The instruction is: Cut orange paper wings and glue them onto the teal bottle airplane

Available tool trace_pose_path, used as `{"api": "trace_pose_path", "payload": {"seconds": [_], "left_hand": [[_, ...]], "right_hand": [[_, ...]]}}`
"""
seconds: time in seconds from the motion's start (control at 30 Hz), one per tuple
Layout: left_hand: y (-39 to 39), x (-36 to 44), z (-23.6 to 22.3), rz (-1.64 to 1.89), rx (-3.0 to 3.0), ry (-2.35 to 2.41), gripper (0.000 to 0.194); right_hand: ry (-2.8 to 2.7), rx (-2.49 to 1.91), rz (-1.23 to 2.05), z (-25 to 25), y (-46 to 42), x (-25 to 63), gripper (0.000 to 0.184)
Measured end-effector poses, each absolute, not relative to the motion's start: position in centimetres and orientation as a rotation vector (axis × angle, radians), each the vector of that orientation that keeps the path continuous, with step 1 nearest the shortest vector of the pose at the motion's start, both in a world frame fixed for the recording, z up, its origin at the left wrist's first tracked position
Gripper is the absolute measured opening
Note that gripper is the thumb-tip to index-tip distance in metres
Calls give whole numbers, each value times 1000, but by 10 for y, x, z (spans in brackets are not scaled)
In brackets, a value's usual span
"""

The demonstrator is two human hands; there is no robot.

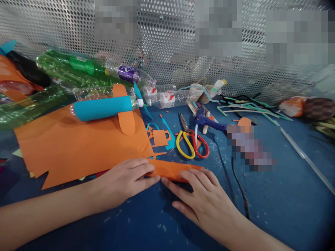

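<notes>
- An orange strip [170, 170] lies at the near edge of the paper pile, on the blue table [117, 226], beneath both hands.
- The left hand [128, 181] is palm down at the strip's left end, fingers gently bent; whether they pinch the paper or only press it, I cannot tell.
- The right hand [201, 195] is open, fingers spread over the strip, thumb apart from it; it presses rather than grips.
- Done, by the look of it: a bottle [102, 108] wears a blue wrap, and a round-ended orange piece [126, 123] crosses it. Scraps [160, 137] beside the sheet [104, 146] point to cutting done.
- Left, in my judgement: the strip is apart from the bottle and seems to be in the middle of shaping; much of the sheet is uncut.
- Scissors [185, 130] and a glue gun [209, 121] lie beyond the strip, untouched.
- Hidden: the hands cover much of the strip, so a fold, or any join to the sheet, is hard to make out. The bottle hides the crosspiece's middle, so how it is fixed does not show.
- Blocky blurring covers something near the gun and parts of the mesh [167, 52]; the left-hand bundle [13, 75] is cut off by the frame.
</notes>
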State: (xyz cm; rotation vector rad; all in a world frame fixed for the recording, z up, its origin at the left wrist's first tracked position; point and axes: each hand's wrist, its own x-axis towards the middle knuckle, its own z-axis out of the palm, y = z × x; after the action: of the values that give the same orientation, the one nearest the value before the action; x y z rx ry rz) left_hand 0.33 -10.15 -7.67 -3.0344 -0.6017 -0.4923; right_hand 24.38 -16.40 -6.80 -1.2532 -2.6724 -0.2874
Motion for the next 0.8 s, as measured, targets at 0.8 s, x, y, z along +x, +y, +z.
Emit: {"api": "trace_pose_path", "payload": {"seconds": [0.8], "left_hand": [[-109,-2,-80,-993,-2996,-671,19]], "right_hand": [[-2536,-1218,-239,-71,-167,249,30]]}}
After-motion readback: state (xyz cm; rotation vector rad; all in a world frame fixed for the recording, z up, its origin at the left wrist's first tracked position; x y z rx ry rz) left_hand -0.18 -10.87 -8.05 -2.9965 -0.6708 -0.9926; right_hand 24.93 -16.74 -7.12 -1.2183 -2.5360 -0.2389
